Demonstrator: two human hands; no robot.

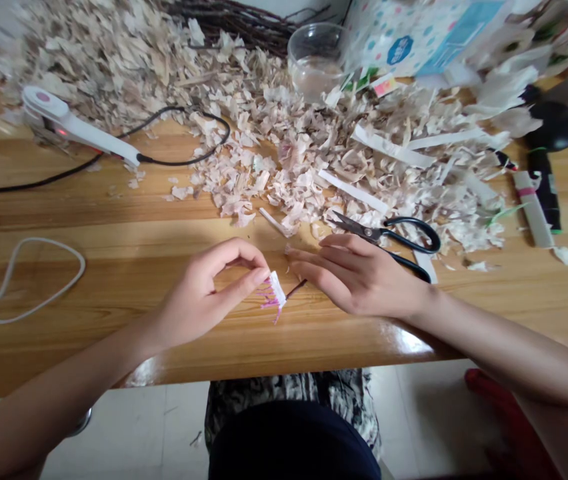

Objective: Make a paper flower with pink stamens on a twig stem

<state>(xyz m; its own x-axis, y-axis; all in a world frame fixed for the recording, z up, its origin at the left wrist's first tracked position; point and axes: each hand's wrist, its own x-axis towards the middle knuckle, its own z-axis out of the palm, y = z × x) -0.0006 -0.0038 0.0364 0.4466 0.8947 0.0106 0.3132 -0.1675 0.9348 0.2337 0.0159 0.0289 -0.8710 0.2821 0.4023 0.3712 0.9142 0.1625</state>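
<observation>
Between thumb and index finger, my left hand (pixel 214 290) pinches a small white strip with purple fringe (pixel 277 289) hanging from one edge. A thin dark twig (pixel 296 289) runs from the strip's lower end to my right hand (pixel 359 273). The right fingers are bent over the twig's other end, and their tips are partly hidden. Both hands are just above the front part of the wooden table. Just behind my right hand lie black-handled scissors (pixel 371 232), their blades pointing left and one handle loop partly covered by the hand.
Dried pale petals (pixel 264 160) are heaped across the back, with white paper strips (pixel 354 191) on them. A clear plastic cup (pixel 317 60) stands behind. At left lie a white corded tool (pixel 81 130) with a red light and a white cable (pixel 39 243). A black-handled tool (pixel 544 187) lies right.
</observation>
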